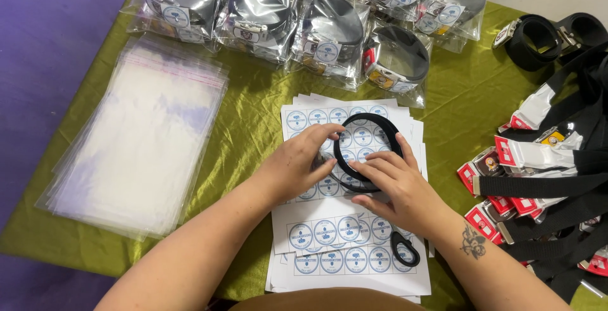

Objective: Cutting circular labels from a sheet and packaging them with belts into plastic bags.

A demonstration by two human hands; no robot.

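A: What's the surface?

B: An olive-green satin cloth over a purple floor. At ten o'clock lies a stack of clear bags; along twelve o'clock, bagged belts; at three o'clock, a heap of loose black belts.

A: And in the middle?

B: Sheets of round stickers, with both hands on a coiled black belt lying flat on them.

A: Which hand sits where?

B: The left hand is at the coil's nine o'clock, fingers curled together, pinching its near rim. The right hand covers five o'clock, fingers spread slightly and pressed along the lower arc. Both touch it; neither is nearer.

A: Anything smaller?

B: A small black loop at five o'clock of the right hand.
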